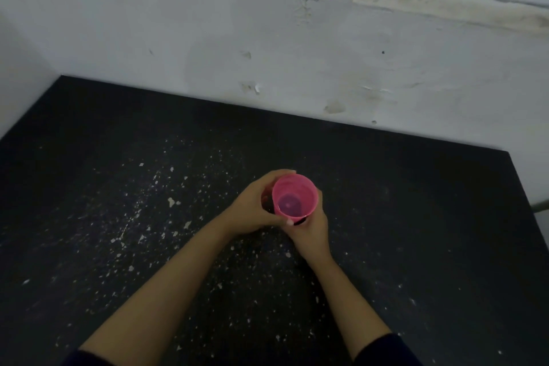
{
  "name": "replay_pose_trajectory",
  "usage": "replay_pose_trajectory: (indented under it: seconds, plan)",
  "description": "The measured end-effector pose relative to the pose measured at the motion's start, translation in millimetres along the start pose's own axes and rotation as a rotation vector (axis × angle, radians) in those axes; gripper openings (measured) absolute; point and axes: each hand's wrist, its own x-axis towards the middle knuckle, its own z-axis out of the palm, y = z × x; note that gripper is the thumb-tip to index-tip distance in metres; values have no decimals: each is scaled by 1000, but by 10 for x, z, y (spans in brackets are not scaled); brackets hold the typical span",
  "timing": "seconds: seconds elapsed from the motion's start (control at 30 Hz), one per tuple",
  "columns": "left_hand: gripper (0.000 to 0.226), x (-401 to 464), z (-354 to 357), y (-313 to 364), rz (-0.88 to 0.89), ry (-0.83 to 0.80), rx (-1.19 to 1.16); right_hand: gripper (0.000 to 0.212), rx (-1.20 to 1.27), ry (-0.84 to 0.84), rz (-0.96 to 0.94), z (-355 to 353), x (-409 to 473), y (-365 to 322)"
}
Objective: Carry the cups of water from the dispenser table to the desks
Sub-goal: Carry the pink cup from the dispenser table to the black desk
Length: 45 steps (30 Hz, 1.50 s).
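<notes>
A pink plastic cup [294,195] with water in it stands upright over the middle of a black desk [118,187]. Both my hands wrap around it. My left hand [252,209] grips its left side with fingers curled over the far rim. My right hand [312,229] holds its near right side, thumb pressed against the wall of the cup. Whether the cup's base touches the desk is hidden by my hands.
The black desk top is flecked with white paint chips. A stained, peeling white wall [267,38] runs along its far edge and left side. The desk's right edge [528,208] drops off at the far right.
</notes>
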Motion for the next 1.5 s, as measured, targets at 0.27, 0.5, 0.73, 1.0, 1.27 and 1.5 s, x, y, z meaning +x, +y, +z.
replay_pose_trajectory:
  seconds: [0.27, 0.5, 0.73, 1.0, 1.27, 1.5]
  plan:
    - [85, 452, -178, 119, 61, 21, 32, 73, 33, 33, -89, -15, 503, -113]
    - [84, 821, -278, 125, 47, 10, 28, 75, 7, 48, -85, -31, 879, -85]
    - [83, 906, -250, 44, 35, 26, -4, 77, -3, 47, -70, -46, 951, 3]
    - [82, 961, -225, 11, -15, 7, -39, 81, 7, 25, -5, -51, 963, 50]
    - [77, 961, -214, -28, -66, 19, -45, 85, -10, -3, 42, -75, 934, 56]
    - [86, 740, -82, -207, -104, 137, -82, 84, 32, 5, 73, -138, 810, 63]
